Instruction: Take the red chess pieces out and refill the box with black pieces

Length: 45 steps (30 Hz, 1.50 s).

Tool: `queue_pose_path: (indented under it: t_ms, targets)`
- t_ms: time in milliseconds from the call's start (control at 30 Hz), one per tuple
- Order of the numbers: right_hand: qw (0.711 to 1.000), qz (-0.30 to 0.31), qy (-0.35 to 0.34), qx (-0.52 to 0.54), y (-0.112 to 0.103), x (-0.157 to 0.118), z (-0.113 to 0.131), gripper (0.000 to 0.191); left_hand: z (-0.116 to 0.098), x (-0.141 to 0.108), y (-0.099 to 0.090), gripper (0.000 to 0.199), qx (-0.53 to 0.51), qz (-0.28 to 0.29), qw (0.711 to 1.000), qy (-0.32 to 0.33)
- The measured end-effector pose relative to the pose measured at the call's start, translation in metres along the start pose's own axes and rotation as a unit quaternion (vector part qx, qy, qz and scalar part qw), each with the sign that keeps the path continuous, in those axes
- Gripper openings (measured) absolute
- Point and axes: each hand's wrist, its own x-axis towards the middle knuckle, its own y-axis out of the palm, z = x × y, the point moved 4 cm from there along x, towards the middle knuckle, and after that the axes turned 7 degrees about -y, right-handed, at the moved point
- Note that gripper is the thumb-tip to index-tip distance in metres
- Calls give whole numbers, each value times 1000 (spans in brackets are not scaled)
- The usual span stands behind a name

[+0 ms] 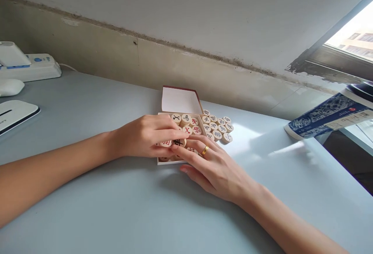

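A small white-edged box (159, 160) holds round wooden xiangqi pieces with red and black characters, and its lid (183, 100) stands raised at the back. My left hand (142, 135) reaches over the box's left side, fingers stretched out and thumb apart below them. From the right, my right hand (212, 164) lies across the front of the box, fingers extended and a gold ring on one. A black-marked xiangqi piece (179, 143) sits at the fingertips of both hands, partly covered. Beside the box on the right, several black-marked pieces (217, 127) lie grouped on the table.
The grey table (116, 207) meets a wall (101, 48) at the back. On the left are a white power strip (43, 67) and a white flat device (17, 114). A blue patterned cup (329, 112) appears tilted near the right edge, below a window (355, 36).
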Motion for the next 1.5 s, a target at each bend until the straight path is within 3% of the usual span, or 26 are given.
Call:
queue_pose_path:
  t_ms: [333, 700, 900, 1000, 1100, 1233, 1367, 1500]
  targets:
    - [998, -61, -3, 30, 0, -1, -2, 35, -3, 2, 1, 28, -25, -21, 999, 10]
    - [996, -81, 27, -18, -5, 1, 1, 14, -4, 3, 1, 14, 1, -29, 999, 42]
    - [993, -104, 51, 9, -9, -5, -7, 17, 1, 2, 3, 23, -22, -13, 999, -44]
    - [975, -146, 165, -33, -18, -18, -35, 10, 7, 0, 3, 36, -14, -2, 993, -116]
    - [930, -172, 317, -72, -27, -41, -74, 17, 13, -2, 4, 40, -9, 17, 986, -164]
    - [876, -151, 449, -89, -32, -70, -116, 22, 21, -3, 2, 46, -24, 25, 972, -231]
    - [837, -93, 530, -96, -30, -87, -131, 19, 32, -5, 0, 46, -37, 13, 948, -315]
    - [834, -59, 539, -103, -27, -86, -128, 20, 46, -8, 0, 41, -27, -25, 915, -401]
